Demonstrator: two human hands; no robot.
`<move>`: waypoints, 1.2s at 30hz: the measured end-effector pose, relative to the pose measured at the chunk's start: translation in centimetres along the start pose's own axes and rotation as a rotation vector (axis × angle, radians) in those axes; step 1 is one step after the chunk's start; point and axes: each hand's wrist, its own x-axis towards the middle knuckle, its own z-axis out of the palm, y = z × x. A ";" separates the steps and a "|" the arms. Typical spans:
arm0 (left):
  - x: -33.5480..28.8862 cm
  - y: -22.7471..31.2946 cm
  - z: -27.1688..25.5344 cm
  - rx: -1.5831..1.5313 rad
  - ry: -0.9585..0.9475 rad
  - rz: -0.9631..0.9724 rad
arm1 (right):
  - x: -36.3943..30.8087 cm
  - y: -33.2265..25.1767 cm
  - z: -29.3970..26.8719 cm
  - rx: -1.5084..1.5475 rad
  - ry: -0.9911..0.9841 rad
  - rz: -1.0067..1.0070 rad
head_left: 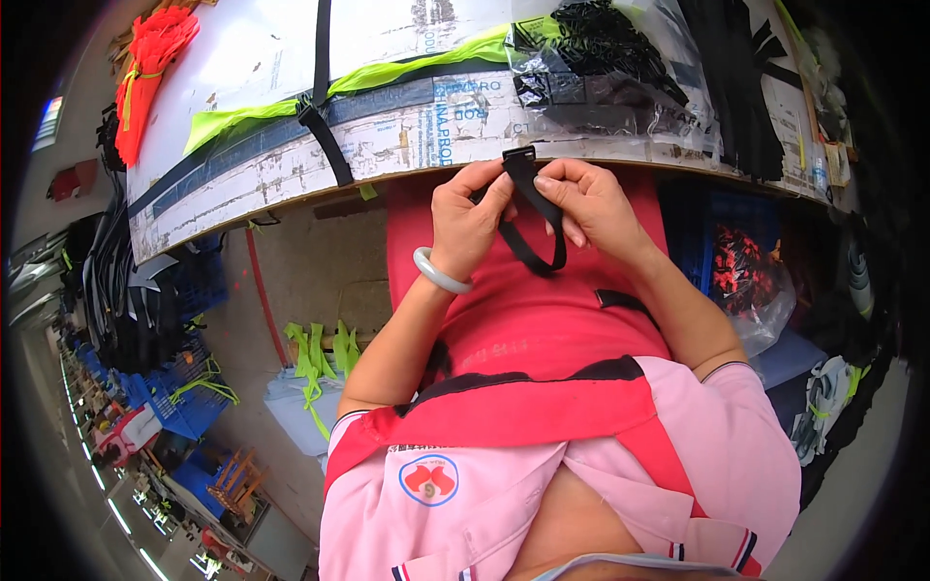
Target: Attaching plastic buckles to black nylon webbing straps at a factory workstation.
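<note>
A black webbing strap (536, 258) hangs in a loop between my two hands, in front of the table's near edge. At its top sits a small black buckle (519, 154). My left hand (467, 208) pinches the strap on one side, thumb against forefinger, just below the buckle. From the other side my right hand (588, 198) grips the strap between thumb and fingers. Another black strap with a buckle (310, 111) lies across the table to the left, over a long strip of neon yellow fabric (407, 70).
The worn white table (378, 126) spans the far side. On it are a clear plastic bag of black buckles (601, 58), black straps (741, 97) and a bundle of orange-red strips (150, 73). Blue crates (184, 392) stand at lower left; a bag of red pieces (746, 271) is below right.
</note>
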 end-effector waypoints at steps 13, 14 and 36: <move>0.2 -1.6 -0.4 0.324 0.150 0.399 | 0.7 1.5 2.5 0.251 0.142 -0.192; 0.0 -1.6 -0.4 0.402 0.105 0.471 | 0.9 1.2 2.6 0.265 0.175 -0.243; 0.0 -0.5 -3.0 0.002 0.069 -0.108 | -0.2 -5.5 0.0 -0.152 0.119 -0.292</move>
